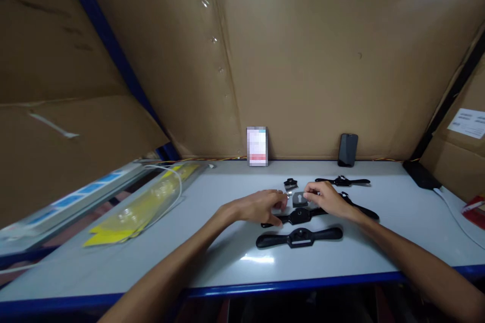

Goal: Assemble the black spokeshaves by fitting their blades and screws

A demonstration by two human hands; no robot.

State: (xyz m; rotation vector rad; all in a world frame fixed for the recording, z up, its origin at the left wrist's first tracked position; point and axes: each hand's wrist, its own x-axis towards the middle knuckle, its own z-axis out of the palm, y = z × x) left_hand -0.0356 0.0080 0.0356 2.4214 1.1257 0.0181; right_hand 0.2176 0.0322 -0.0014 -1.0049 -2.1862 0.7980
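Note:
My right hand (329, 199) pinches the right edge of a flat grey spokeshave blade (300, 203) with a keyhole-shaped slot. The blade is just behind a black spokeshave body (299, 215). My left hand (261, 206) is open, its thumb apart from the bent fingers and over that body's left handle. Its fingertips are by a small shiny piece (289, 194), too small to make out. Nearest to me lies another black spokeshave body (301, 237). A small black cap piece (290, 181) lies behind the blade, beside a small grey plate (291, 187).
Further back is another spokeshave (343, 181); one more (359, 207) is partly behind my right hand. A lit phone (257, 146) and a dark phone (347, 150) lean on the cardboard wall. Left are yellow packaging (140, 207) and a power strip (79, 197); right, a black adapter (421, 175).

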